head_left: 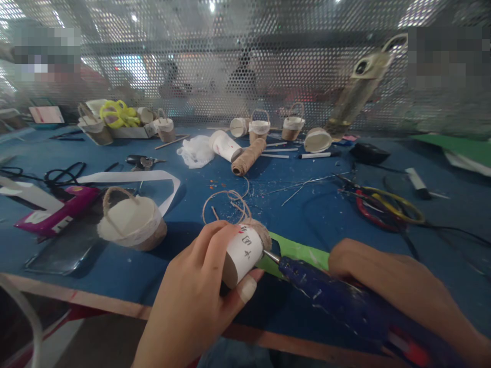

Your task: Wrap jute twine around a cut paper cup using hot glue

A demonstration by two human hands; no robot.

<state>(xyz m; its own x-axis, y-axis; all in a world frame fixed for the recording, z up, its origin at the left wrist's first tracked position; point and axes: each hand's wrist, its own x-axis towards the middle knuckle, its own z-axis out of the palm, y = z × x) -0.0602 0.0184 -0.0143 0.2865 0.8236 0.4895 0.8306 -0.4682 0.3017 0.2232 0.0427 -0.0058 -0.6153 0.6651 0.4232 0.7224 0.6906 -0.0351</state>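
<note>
Head camera shows 1 white paper cup with dark handwriting (245,253) tilted within the curved left hand (195,283), fingers over its top and thumb beneath, its far end wrapped in coarse brown twine (262,234) beyond the fingertips. Curled around a dark-blue plastic glue gun (326,294), the right hand (379,271) holds the silver metal nozzle (273,256) at the twine's edge.
</note>
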